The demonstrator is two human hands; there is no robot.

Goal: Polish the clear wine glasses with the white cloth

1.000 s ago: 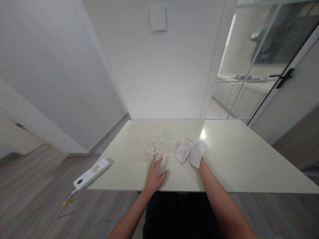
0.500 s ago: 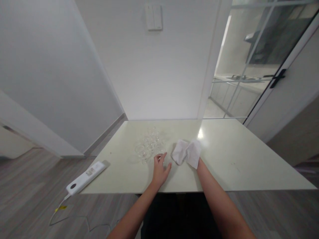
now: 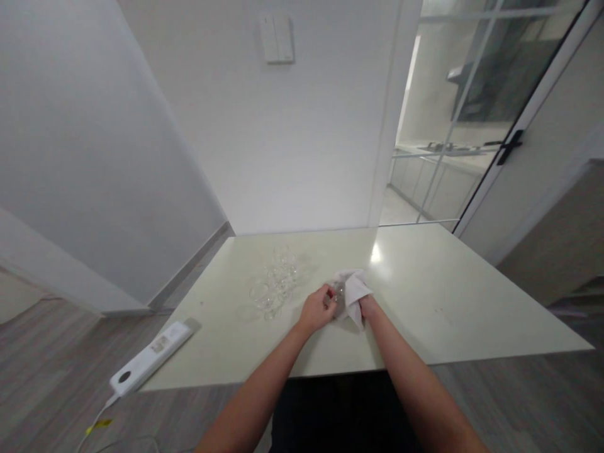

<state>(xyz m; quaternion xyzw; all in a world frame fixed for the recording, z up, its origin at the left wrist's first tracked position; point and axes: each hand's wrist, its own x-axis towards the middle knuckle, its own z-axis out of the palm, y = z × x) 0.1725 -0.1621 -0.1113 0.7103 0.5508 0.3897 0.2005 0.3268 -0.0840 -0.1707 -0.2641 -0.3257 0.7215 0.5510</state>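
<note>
My left hand is closed, its fingers pinched round a small clear glass just above the table's near middle. Draped over my right hand is a pale pinkish-white cloth; the cloth hides most of those fingers. The glass meets the cloth between the two hands, its far side covered. To the left, several clear glasses stand close together, some overlapping in view, so their exact shapes are hard to make out.
A white power strip with a cable lies across the left edge of the pale glossy table. Behind the table rises a white wall with a switch plate. A glazed door with a black handle is at the right.
My left hand has moved right from the group of glasses, bringing one glass to the cloth. My right hand has shifted slightly left, and the cloth is now bunched against the glass.
</note>
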